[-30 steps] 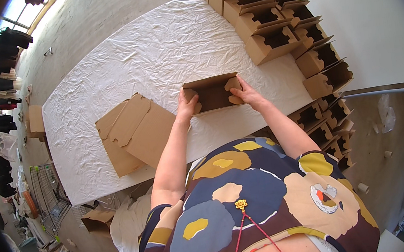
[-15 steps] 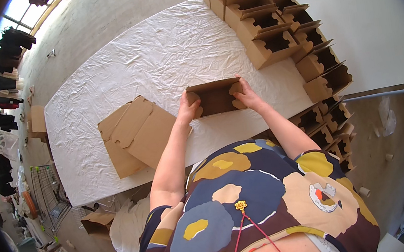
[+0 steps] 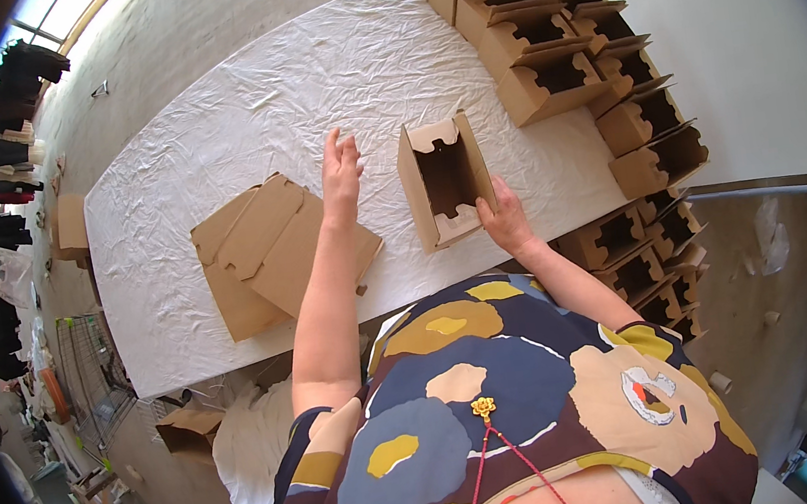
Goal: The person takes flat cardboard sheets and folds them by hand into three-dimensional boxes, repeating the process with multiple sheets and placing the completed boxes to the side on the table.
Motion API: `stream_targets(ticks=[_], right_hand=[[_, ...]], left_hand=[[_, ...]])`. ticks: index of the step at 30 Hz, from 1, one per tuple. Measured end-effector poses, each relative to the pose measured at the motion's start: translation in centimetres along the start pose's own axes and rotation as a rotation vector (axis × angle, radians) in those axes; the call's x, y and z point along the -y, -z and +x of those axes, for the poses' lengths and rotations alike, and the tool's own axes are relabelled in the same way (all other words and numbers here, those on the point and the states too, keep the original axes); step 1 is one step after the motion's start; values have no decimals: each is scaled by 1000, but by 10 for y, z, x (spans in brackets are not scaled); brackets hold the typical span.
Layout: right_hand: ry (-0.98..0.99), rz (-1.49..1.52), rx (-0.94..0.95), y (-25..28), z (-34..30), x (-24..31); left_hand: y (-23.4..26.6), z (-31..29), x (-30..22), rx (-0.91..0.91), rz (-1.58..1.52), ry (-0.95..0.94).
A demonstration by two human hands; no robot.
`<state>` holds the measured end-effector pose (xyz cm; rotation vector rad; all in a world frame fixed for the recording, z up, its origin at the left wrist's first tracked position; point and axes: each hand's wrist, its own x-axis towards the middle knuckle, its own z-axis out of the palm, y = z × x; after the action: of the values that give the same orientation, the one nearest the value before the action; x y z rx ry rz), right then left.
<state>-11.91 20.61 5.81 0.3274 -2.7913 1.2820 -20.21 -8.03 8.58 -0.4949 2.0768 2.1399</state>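
Note:
A brown cardboard box (image 3: 424, 199), open at the top with notched end flaps, stands on the white cloth in front of me, its long side running away from me. My right hand (image 3: 507, 216) grips its near right corner, thumb over the rim and fingers along the outside. My left hand (image 3: 342, 175) is raised to the left of the box, apart from it, fingers stretched out and holding nothing. Left of that forearm lie flat, unfolded cardboard blanks (image 3: 263, 252), overlapping each other; the forearm hides part of them.
Rows of folded open boxes (image 3: 544, 84) line the table's right side, with more boxes (image 3: 627, 270) stacked lower at the near right. The table's white cloth (image 3: 284, 95) is wrinkled. A wire rack (image 3: 92, 381) and another open box (image 3: 189, 431) stand below the table's left edge.
The box has turned from lying crosswise to pointing away from me. My left hand has let go of it and moved up and left, while my right hand now holds its near right corner.

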Motion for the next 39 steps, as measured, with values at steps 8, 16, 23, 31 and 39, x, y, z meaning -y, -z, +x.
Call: stream_targets(ticks=[8, 16, 23, 31, 39], right_hand=[[-2, -6, 89, -14, -18, 19], [-26, -67, 159, -11, -25, 13], [-58, -64, 165, -12, -27, 12], [-86, -97, 181, -12, -27, 9], [-35, 7, 177, 2, -21, 22]], left_hand=[[-56, -72, 77, 48, 36, -263], [-77, -88, 55, -38, 260, -366], [-90, -90, 55, -113, 559, -478], [-85, -74, 68, -100, 668, -408], [-76, -73, 81, -41, 582, -344]])
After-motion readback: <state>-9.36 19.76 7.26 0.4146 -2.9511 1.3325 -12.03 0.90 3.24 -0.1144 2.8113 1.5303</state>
